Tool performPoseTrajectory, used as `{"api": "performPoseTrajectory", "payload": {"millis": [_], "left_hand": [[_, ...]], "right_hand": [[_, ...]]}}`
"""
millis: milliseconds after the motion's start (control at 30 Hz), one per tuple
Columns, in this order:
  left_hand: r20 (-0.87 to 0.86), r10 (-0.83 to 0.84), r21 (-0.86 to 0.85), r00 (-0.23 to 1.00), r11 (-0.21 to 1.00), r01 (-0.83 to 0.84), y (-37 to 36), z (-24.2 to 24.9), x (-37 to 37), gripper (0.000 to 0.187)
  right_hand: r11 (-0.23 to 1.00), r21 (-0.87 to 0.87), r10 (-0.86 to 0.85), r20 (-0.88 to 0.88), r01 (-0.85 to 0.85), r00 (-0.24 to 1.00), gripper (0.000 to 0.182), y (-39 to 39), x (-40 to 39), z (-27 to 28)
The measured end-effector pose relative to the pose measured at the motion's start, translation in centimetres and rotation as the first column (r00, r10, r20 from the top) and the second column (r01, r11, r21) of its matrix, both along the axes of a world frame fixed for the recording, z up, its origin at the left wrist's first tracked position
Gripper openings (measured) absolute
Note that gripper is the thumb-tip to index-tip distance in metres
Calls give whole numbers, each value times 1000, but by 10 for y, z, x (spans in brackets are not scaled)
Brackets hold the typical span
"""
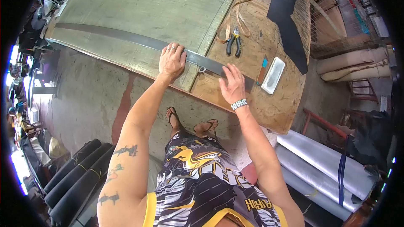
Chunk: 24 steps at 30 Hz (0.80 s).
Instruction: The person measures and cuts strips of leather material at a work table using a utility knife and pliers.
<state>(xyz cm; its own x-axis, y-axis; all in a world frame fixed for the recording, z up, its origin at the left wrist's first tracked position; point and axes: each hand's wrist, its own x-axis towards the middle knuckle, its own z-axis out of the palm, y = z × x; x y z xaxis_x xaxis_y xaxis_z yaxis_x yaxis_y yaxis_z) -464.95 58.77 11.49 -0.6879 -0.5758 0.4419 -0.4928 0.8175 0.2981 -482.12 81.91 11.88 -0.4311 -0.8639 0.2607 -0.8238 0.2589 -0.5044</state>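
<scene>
A long metal straightedge (126, 37) is laid across the near side of the desk (280, 105), running from the greenish cutting surface (139, 2) at the left onto the bare wood at the right. Its middle stretch is covered by the left hand (171, 60), whose fingers are draped over the metal close together, with a ring worn on one of them; whether the strip is pinched in this grip cannot be told, since the underside is hidden. Near its right end, the straightedge is touched by the right hand (232, 85). Its fingers are slightly spread and laid forward, with the thumb held apart, and a chunky bracelet (239, 104) is worn at the wrist.

A small metal ring-shaped piece (202, 69) is seen at the near edge of the straightedge, between the hands. Just beyond the right end, a whitish rectangular block (273, 75) is set down, with a narrow brown tool (261, 72) banded in blue lying beside it. Farther back on the wood, pliers with black and yellow handles (234, 44) are placed near a looped tan strap (240, 9). A large piece of black sheet material (289, 25) is spread along the far right side.
</scene>
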Motion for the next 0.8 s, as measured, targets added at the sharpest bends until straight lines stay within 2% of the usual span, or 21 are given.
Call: {"api": "performPoseTrajectory", "payload": {"millis": [133, 167, 267, 300, 400, 500, 600, 633, 733, 800], "left_hand": [[-39, -8, 26, 999, 1000, 9, -4, -4, 4, 20], [-54, -12, 25, 998, 1000, 13, -6, -7, 5, 20], [-97, -18, 52, 995, 998, 23, -8, -10, 9, 22], [-112, -24, 61, 993, 998, 31, -10, -12, 11, 22], [-150, -34, 101, 988, 994, 50, -14, -17, 16, 24], [-180, -29, 153, 983, 986, 58, -18, -18, 20, 23], [-186, -26, 185, 982, 981, 61, -20, -17, 21, 23], [-183, -27, 193, 983, 979, 62, -21, -16, 21, 23], [-183, -14, 222, 983, 973, 55, -19, -14, 20, 23], [-183, -6, 242, 983, 969, 51, -19, -11, 22, 23]], "right_hand": [[1000, -6, 23, 4, -23, 1000, 51, -19, 30, -2], [999, -30, 17, -48, -18, 999, 52, -26, 36, -1], [999, 26, -23, -39, 24, 999, 53, -45, 51, 9], [999, -17, -28, -76, 27, 997, 53, -51, 57, 12], [994, 85, -65, -55, 69, 996, 46, -67, 68, 12], [993, 69, -88, -59, 92, 994, 35, -74, 73, -2], [978, 171, -125, 23, 120, 992, 27, -74, 71, 2], [982, 136, -129, -13, 129, 992, 23, -74, 70, 5], [996, 65, -63, 118, 56, 991, 22, -73, 61, 28], [997, -68, -9, 143, 19, 990, 19, -74, 57, 63]]}}
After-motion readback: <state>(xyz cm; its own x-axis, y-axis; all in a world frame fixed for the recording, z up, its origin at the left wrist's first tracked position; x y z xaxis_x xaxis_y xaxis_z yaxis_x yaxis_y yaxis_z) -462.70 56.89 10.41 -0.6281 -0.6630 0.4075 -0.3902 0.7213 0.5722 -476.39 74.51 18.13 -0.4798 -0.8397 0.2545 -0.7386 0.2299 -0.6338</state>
